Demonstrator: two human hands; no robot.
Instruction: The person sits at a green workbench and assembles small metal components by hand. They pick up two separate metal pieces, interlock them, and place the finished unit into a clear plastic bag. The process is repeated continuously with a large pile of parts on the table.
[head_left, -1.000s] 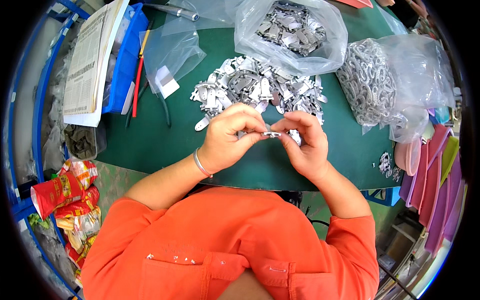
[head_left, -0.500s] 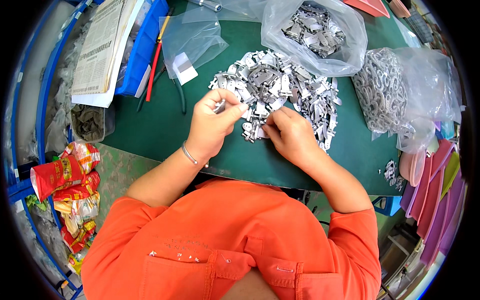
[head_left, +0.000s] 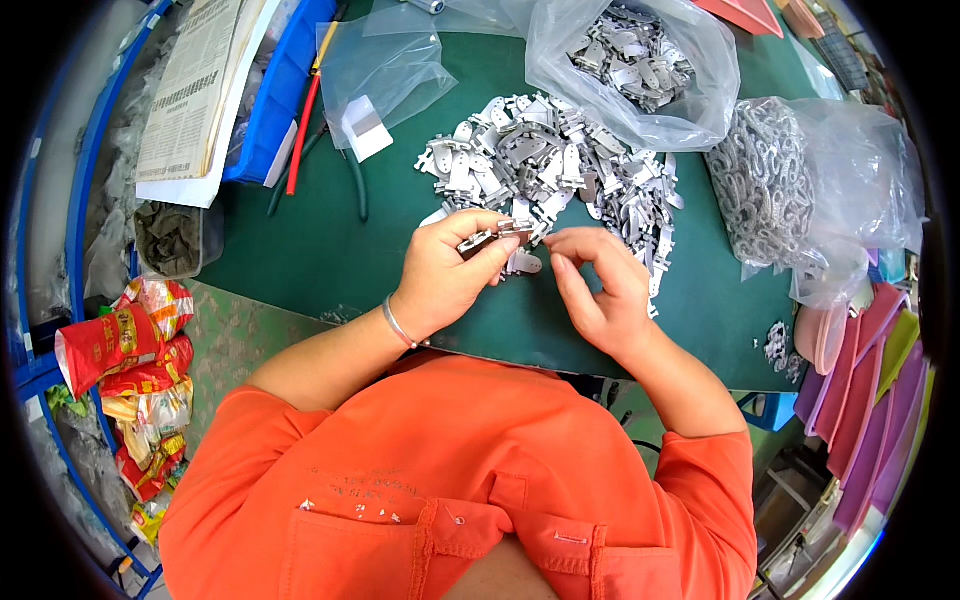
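My left hand (head_left: 452,262) is closed on a small silvery metal part (head_left: 480,240), pinched between thumb and fingers; other similar pieces sit right beside its fingertips. My right hand (head_left: 608,288) is just to the right, its thumb and forefinger slightly apart, with nothing visible between them. Its fingertips are close to the pieces by my left hand. Beyond both hands spreads a pile of small flat metal parts (head_left: 520,152) with rounded ends and holes. One loose metal part (head_left: 524,262) lies below my left fingertips.
A clear bag of similar parts (head_left: 640,70) stands behind the pile. To its right lies a bag of metal chain-like loops (head_left: 765,180). Pliers (head_left: 357,185), a red stick-like tool (head_left: 304,140) and a blue bin (head_left: 285,85) are on the left of the green table (head_left: 300,255).
My left hand has moved slightly right and down and now shows a metal part in its pinch. My right hand has shifted right, off the pile's near edge, and its fingers have parted.
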